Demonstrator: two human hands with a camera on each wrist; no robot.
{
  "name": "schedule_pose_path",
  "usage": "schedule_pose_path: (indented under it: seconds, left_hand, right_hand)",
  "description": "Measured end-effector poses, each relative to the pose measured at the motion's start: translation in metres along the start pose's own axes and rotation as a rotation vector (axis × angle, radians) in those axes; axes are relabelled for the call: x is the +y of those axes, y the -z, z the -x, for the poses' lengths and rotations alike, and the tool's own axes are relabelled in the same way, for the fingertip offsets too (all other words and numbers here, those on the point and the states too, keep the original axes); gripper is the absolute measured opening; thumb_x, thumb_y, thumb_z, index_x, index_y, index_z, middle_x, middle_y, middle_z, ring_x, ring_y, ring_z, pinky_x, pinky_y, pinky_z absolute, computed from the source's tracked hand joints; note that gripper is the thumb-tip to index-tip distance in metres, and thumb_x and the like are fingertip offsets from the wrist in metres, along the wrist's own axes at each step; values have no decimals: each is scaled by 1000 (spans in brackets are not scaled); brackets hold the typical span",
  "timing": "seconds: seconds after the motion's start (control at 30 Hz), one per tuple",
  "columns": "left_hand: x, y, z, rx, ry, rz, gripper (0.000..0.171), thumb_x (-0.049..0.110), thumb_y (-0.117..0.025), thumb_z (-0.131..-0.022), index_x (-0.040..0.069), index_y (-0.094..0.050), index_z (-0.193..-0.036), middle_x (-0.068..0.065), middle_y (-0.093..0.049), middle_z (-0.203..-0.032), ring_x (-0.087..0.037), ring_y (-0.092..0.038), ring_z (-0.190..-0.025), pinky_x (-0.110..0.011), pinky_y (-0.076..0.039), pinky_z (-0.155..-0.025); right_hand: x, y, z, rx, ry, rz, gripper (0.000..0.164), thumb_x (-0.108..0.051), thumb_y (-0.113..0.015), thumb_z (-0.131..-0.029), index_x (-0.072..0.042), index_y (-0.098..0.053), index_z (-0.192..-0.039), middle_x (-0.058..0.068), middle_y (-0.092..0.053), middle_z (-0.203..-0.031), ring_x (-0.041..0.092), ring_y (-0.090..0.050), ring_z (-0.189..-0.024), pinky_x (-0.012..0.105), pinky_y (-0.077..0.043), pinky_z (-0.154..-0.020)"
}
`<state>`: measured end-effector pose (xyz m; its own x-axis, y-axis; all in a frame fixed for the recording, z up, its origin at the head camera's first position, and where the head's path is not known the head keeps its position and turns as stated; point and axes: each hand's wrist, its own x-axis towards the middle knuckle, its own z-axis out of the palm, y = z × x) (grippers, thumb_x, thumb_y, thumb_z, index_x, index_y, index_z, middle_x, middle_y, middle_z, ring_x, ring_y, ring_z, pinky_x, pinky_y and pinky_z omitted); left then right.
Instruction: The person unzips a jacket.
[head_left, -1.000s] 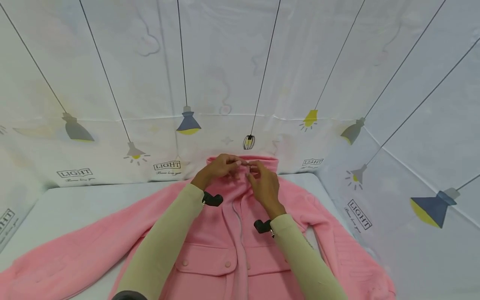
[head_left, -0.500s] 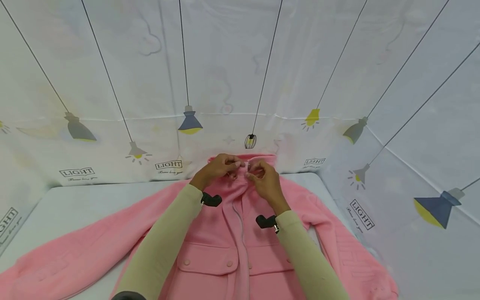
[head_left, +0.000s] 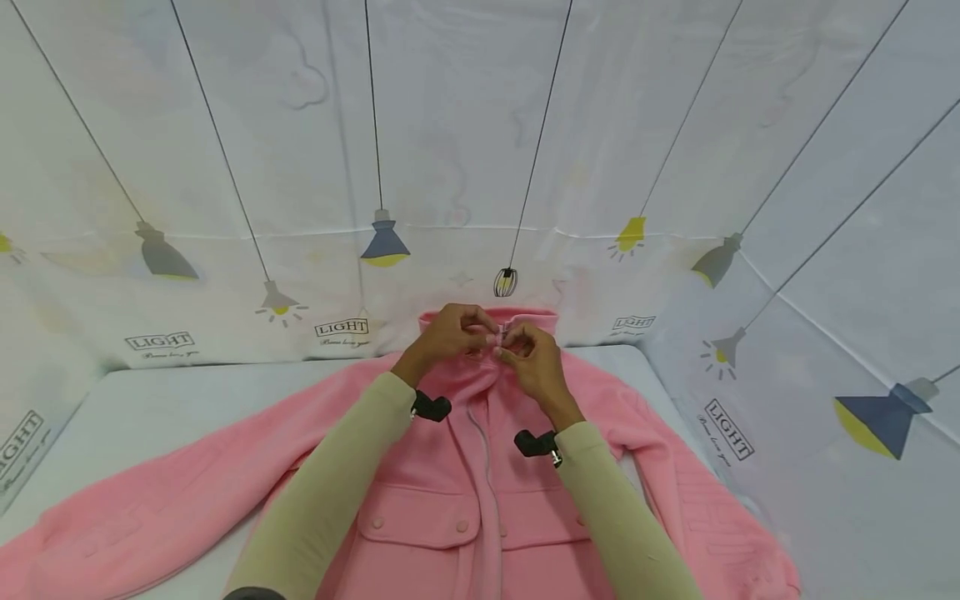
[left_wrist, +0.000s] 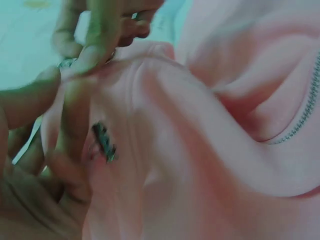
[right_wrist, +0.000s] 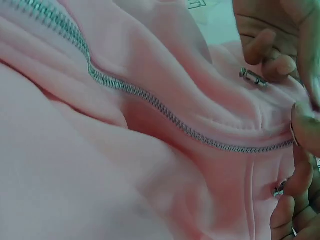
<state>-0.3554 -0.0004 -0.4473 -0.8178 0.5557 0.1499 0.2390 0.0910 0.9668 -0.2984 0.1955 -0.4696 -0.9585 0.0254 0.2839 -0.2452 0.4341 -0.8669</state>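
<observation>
A pink jacket (head_left: 420,467) lies front up, its stand-up collar (head_left: 542,318) at the far end. My left hand (head_left: 450,335) pinches the collar's front edge between thumb and fingers. Opposite it, my right hand (head_left: 542,367) pinches the other front edge, fingertips nearly meeting the left ones. In the right wrist view the metal zipper (right_wrist: 165,111) runs up to the right fingertips. A small metal fitting (right_wrist: 254,78) sits on the collar beside the left fingers, and a second metal fitting (right_wrist: 280,188) beside the right fingers. Fingers hide the zipper's top end.
The jacket covers much of a white table (head_left: 172,408), sleeves spread to both sides. One buttoned pocket flap (head_left: 416,517) lies on the chest. Behind the table hangs a white backdrop (head_left: 450,125) printed with lamps; it also closes off the right side.
Both hands stay at the collar. The left fingers have shifted slightly right toward the right fingertips, and the right hand has dropped slightly from the collar's top edge.
</observation>
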Motion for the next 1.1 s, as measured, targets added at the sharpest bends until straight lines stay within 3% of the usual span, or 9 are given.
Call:
schedule_pose_path:
  seconds: [0.17, 0.27, 0.37, 0.6, 0.93, 1.1]
  left_hand:
    - [2, -7, -4, 88, -50, -141, 12, -4, -68, -95, 2, -76, -101, -16, -77, -104, -22, -68, -69, -31, -59, -62]
    - [2, -8, -3, 136, -65, -205, 14, -4, -66, -96, 4, -77, -100, -13, -76, -103, -21, -68, -78, -28, -56, -64]
    - [2, -7, -1, 178, -88, -254, 10, 0, -71, -97, 5, -78, -102, -11, -77, -107, -21, -71, -94, -28, -56, -73]
    - [1, -3, 4, 249, -139, -231, 9, 3, -73, -97, 6, -80, -102, -10, -79, -106, -25, -72, -104, -37, -58, -87]
    - [-2, 2, 7, 298, -102, -249, 10, 6, -74, -96, 8, -80, -104, -10, -80, -109, -26, -72, -103, -41, -58, -89]
    - [-3, 4, 8, 327, -101, -245, 11, 5, -73, -97, 8, -80, -105, -11, -80, -109, -25, -70, -100, -37, -57, -86]
  right_hand:
    - [1, 1, 1, 9, -12, 19, 14, -16, -85, -92, -10, -72, -94, 10, -69, -92, 20, -60, -80, 24, -48, -68]
    - [-1, 2, 2, -4, -14, 45, 11, -16, -83, -93, -12, -73, -96, 9, -72, -94, 19, -62, -79, 25, -50, -66]
    - [-4, 2, 3, -14, 0, 58, 8, -11, -82, -94, -11, -75, -99, 10, -74, -96, 18, -63, -80, 24, -50, -68]
    - [-5, -2, 10, -31, -21, 83, 9, -5, -82, -92, -10, -78, -98, 10, -74, -89, 14, -60, -74, 23, -48, -65]
    - [-2, -5, 21, -50, -32, 126, 11, -6, -84, -90, -15, -79, -94, 4, -77, -86, 12, -61, -72, 25, -49, -63]
    - [-3, -6, 25, -63, -27, 126, 12, -5, -84, -89, -15, -79, -93, 4, -76, -85, 13, -60, -72, 26, -48, -64]
